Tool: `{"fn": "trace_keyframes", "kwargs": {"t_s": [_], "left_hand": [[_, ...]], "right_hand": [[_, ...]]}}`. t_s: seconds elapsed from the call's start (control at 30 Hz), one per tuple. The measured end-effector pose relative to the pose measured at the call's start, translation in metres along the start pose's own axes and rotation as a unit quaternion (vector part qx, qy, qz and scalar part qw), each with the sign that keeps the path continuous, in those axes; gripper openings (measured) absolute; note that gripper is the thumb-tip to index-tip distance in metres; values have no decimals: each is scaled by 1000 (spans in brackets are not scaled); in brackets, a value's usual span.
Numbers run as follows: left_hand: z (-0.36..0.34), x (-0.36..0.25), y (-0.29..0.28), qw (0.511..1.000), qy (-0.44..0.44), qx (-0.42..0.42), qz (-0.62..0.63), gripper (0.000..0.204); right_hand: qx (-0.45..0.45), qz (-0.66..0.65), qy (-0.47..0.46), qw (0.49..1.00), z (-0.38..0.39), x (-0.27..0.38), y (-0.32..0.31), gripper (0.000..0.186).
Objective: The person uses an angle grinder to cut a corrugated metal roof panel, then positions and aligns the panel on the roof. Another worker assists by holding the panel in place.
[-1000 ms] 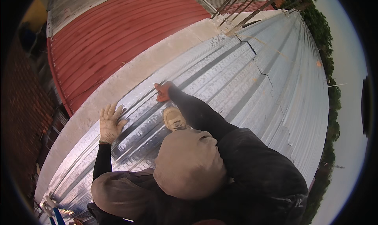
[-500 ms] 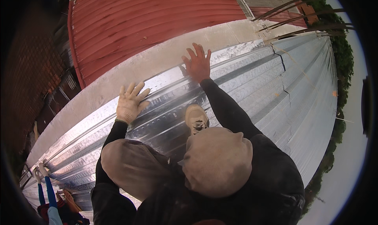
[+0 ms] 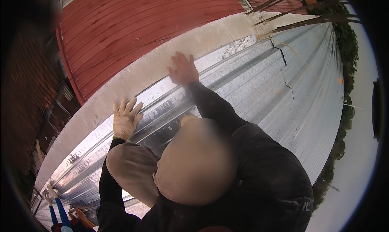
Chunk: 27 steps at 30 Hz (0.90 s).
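Observation:
Ridged silvery metal sheeting (image 3: pixel 243 78) lies beneath me, its far edge meeting a pale concrete ledge (image 3: pixel 129 80). My left hand (image 3: pixel 125 119), in a cream work glove, rests near that edge with its fingers spread. Farther right, my right hand (image 3: pixel 184 69) is also spread out, where the sheet's shiny border meets the concrete. Neither hand holds anything. My bent knees are between my arms; the right one hides most of my beige shoe (image 3: pixel 188 119).
A red ribbed roof (image 3: pixel 154 25) lies beyond the ledge. Rusty bars (image 3: pixel 300 23) jut out at the far right. A gap with debris (image 3: pixel 54 118) drops off at the left. Another person's blue sleeves (image 3: pixel 60 211) and hands show at the lower left. Trees (image 3: pixel 346 53) border the right.
My view has shifted slightly. The right hand has slid left and a little nearer along the sheet's edge. My right knee has moved left, covering more of the shoe.

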State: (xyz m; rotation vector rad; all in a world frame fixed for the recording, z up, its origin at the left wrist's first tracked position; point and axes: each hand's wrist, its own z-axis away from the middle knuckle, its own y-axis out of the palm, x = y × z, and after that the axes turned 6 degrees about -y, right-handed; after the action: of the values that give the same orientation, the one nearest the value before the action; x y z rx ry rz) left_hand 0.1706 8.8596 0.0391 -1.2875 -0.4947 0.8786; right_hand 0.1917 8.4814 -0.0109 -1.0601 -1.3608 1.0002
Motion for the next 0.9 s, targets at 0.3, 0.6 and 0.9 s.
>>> {"fn": "trace_keyframes", "kwargs": {"t_s": [0.3,0.6,0.9], "left_hand": [[-2,7,4,1000,-1,11,-2,54],[-14,-6,5,996,-12,46,-74,56],[-6,7,-2,997,14,-1,-69,52]], "right_hand": [[-28,-2,-2,1000,-1,5,3,62],[-8,11,-4,1000,0,-10,11,62],[-1,37,-14,999,-9,-11,10,59]]}}
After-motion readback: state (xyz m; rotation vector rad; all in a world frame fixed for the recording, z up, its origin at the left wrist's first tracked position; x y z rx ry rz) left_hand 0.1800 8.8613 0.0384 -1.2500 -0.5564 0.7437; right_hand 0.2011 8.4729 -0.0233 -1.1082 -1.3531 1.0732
